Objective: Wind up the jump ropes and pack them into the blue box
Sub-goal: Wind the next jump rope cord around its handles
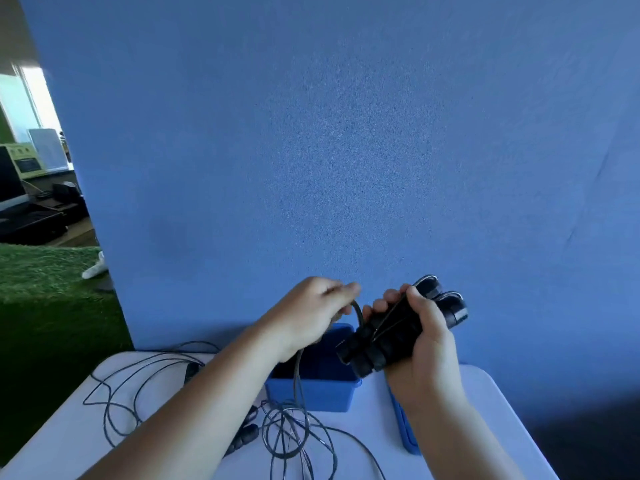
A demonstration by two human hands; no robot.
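Note:
My right hand grips two black jump rope handles side by side, raised above the blue box. A thin black cord crosses the handles and arcs to my left hand, which pinches that cord. From the left hand the rope hangs down into loose coils on the white table. A second black rope lies spread over the table's left side, with its handles partly hidden under my left forearm.
A blue lid lies flat on the table to the right of the box, partly under my right arm. A blue backdrop wall stands right behind the table. Green turf covers the floor on the left.

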